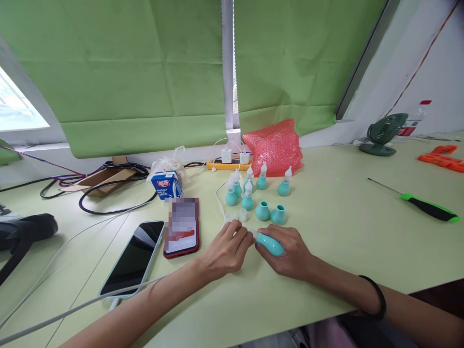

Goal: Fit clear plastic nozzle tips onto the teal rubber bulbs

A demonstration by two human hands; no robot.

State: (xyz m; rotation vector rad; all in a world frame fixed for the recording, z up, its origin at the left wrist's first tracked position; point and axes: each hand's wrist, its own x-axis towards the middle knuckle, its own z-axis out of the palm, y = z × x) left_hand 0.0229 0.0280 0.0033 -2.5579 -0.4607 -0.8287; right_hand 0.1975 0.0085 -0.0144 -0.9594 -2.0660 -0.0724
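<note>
My right hand (295,253) is wrapped round a glossy teal rubber bulb (270,245), tilted with its mouth toward the left. Fingers pinched, my left hand (229,247) meets that mouth with a translucent nozzle tip (252,232), mostly covered by the fingers. The parts look like bulb nasal aspirators. Just beyond my hands stand two bulbs without tips, an open-mouthed bulb (263,211) and another bulb (278,215). Small clear plastic pieces (242,214) lie beside my left hand. Several aspirators with tips fitted, such as the rightmost aspirator (284,187), stand upright farther back.
Left of my hands lie a red-cased phone (195,227) and a dark-screened phone (132,258), with a cable crossing my left forearm. Behind are a milk carton (167,186), an orange power strip (228,165) and a red bubble-wrap bag (275,150). A screwdriver (429,206) and fan (386,133) are right.
</note>
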